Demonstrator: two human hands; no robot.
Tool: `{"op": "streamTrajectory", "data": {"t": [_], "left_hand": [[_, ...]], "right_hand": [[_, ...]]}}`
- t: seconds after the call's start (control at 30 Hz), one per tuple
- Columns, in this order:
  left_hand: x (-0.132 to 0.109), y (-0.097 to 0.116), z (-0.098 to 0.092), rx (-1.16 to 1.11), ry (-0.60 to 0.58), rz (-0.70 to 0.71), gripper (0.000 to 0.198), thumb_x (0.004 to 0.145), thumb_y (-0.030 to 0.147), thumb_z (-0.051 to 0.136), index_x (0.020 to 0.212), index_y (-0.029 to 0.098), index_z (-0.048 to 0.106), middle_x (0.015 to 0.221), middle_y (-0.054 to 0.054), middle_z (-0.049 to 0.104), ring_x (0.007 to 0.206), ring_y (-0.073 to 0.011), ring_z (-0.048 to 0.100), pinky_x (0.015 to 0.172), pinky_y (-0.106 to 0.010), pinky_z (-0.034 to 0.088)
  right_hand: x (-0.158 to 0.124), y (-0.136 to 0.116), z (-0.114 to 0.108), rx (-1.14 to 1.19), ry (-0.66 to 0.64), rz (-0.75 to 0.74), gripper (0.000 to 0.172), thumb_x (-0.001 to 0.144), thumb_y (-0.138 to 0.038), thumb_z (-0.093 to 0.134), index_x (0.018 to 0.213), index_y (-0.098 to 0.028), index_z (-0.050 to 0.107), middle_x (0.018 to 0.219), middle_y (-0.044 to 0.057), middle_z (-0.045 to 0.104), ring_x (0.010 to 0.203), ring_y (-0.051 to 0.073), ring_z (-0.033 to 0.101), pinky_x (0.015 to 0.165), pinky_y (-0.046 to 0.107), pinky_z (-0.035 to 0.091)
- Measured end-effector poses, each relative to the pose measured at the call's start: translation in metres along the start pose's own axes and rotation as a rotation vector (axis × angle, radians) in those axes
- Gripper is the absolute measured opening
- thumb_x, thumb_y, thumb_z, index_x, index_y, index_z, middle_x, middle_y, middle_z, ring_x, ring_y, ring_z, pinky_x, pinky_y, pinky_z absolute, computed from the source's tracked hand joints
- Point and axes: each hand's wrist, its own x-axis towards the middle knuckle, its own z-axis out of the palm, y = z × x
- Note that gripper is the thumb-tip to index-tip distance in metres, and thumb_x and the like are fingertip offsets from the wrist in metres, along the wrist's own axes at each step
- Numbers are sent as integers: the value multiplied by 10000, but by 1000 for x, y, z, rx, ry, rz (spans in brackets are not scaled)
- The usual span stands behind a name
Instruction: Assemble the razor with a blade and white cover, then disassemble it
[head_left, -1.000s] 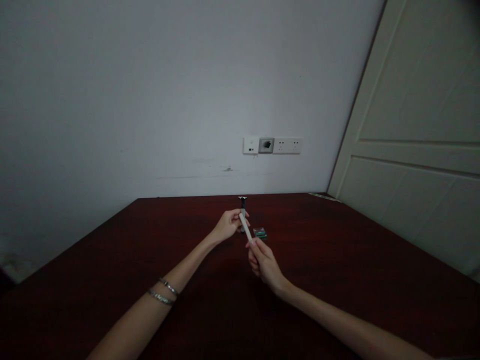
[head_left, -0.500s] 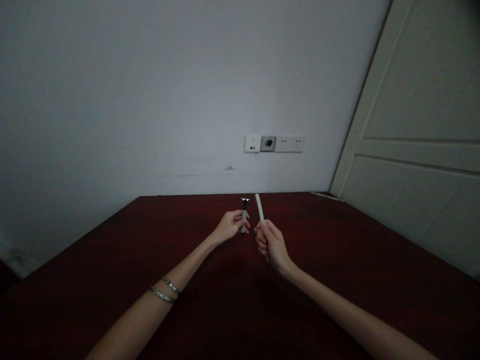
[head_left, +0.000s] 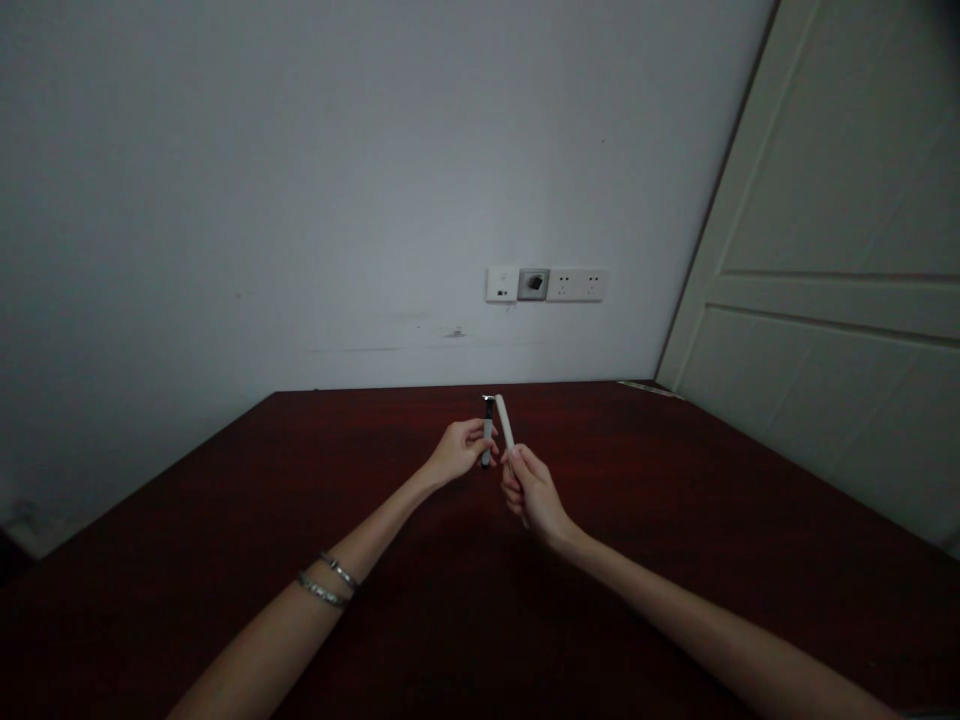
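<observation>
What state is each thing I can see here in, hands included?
Left hand: closed on the razor.
Razor: held by its handle, head uncovered.
Right hand: gripping the white stick.
White stick: tilted, top end beside the razor's head; contact unclear.
Bracelets: worn on the left forearm.
Double socket: nothing plugged in.
Pale door-like panel: can't tell whether open.

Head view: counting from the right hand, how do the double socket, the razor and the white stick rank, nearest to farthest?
1. White stick: nearest, gripped in the right hand itself.
2. Razor: just to the left, held in the left hand.
3. Double socket: farthest, up on the wall beyond the table.
</observation>
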Motion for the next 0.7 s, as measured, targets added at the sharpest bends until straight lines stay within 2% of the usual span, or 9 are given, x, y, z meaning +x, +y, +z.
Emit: {"op": "streamTrajectory", "data": {"t": [0.1,0.27,0.4,0.57,0.7], "left_hand": [[1,-1,-1,9,22,0,184,738,241,591,850,107,532,702,-45,620,561,-130,611,544,-243,476],[2,-2,-1,-1,16,-12,172,731,227,594,837,110,526,682,-32,615,542,-123,603,534,-236,469],[2,1,1,11,48,15,148,719,211,606,805,111,541,684,-35,621,570,-116,598,544,-222,468],[0,1,0,3,18,-1,172,727,219,597,844,109,533,691,-38,627,543,-120,602,545,-241,476],[0,-4,-2,-1,32,-30,171,724,214,595,840,109,527,689,-42,631,564,-129,613,547,-241,476]], "right_hand": [[0,3,-3,-28,-10,30,390,701,-569,566,755,-206,435,464,-119,293,337,19,173,303,132,105],[4,0,-1,32,14,-48,381,696,-550,583,742,-203,432,466,-119,280,344,14,153,307,132,94],[1,13,0,-9,-38,36,370,722,-556,554,756,-206,439,464,-116,290,337,19,174,302,135,111],[7,8,2,36,17,-79,342,732,-519,566,744,-204,435,476,-114,281,354,20,158,306,132,104],[6,12,1,18,26,-36,369,719,-548,564,742,-210,420,485,-112,290,359,24,179,308,130,114]]}}
